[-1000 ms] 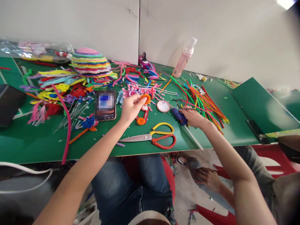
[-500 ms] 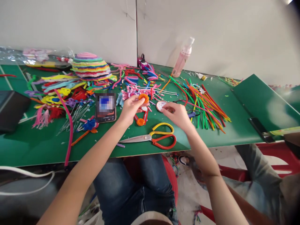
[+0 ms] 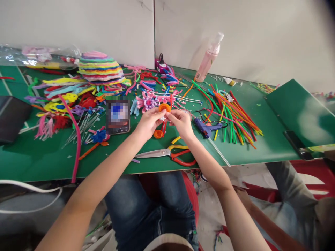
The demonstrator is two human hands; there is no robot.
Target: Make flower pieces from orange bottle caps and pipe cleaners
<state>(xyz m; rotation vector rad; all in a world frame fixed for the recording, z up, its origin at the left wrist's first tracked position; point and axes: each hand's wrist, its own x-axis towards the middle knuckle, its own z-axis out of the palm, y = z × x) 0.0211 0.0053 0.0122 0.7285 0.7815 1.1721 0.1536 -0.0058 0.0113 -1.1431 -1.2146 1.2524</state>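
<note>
Left hand [image 3: 150, 120] and right hand [image 3: 181, 122] meet at an orange coil [image 3: 164, 107]

Clock reference: coil as dial centre, 12 towards the wall.

Hands: the left has thumb and fingers pinched together on the coil, held just above the green worktop [image 3: 274, 150]. The right comes in from 4 o'clock, fingertips drawn close at the coil's near edge; cannot tell whether they grip it or only press something small against it. Something pale shows below the fingers, too small to identify.

Around the coil: between 6 and 7, a second orange coil [image 3: 158, 134] lies beside red strips [image 3: 164, 129]. At 6, scissors [image 3: 158, 153], handles partly behind the right forearm. At 4, a dark blue glue gun [image 3: 205, 127], on its side, unheld. Between 3 and 4, a shallow dish [image 3: 188, 114], largely hidden by the right hand. Near 9, a pink flower cluster [image 3: 146, 101].

Step, as judged: fine handwork on the coil, probably fitting or pressing a small part to it. The glue gun lying near suggests adhesive, unconfirmed.

Next move, as judged: calls for a steady left pinch and a light, exact right-hand press. Main risk: squashing the soft coil or setting the part off-centre.
</note>
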